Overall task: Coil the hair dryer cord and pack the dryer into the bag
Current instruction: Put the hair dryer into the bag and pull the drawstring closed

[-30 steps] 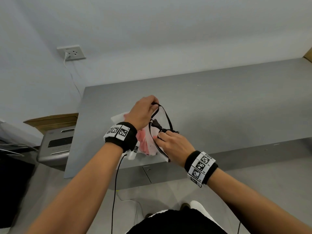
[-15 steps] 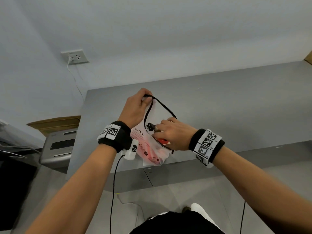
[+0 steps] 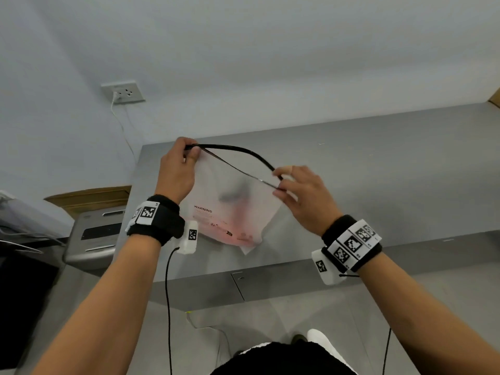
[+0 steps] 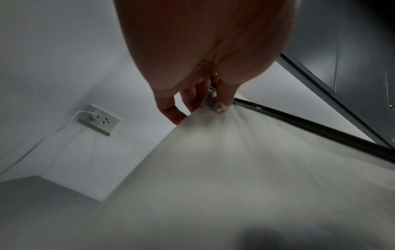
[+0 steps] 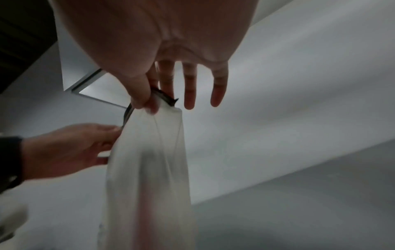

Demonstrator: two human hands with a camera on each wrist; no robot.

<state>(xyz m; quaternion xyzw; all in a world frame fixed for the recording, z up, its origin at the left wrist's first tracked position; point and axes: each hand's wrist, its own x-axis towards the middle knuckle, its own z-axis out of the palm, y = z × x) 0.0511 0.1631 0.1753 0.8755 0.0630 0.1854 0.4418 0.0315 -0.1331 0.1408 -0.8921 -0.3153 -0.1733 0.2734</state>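
Note:
A frosted plastic bag [image 3: 227, 209] with a black zip strip [image 3: 243, 151] along its top hangs over the grey table [image 3: 378, 171]. A pink shape, the hair dryer [image 3: 243, 220], and a dark smudge above it show blurred through the plastic; the cord is not clearly visible. My left hand [image 3: 189, 151] pinches the strip's left end, seen close in the left wrist view [image 4: 213, 99]. My right hand [image 3: 280, 182] pinches the right end between thumb and forefinger [image 5: 149, 103], the other fingers straight. The bag mouth gapes slightly between the hands.
A wall socket [image 3: 123, 92] with a white cable plugged in sits on the wall at upper left. A grey machine [image 3: 92, 236] and a cardboard box [image 3: 89, 196] stand left of the table. The table's front edge runs just below the bag.
My right hand has come out of the bag mouth and taken the strip's right end. Both hands have risen and spread apart, lifting the bag and stretching its top edge.

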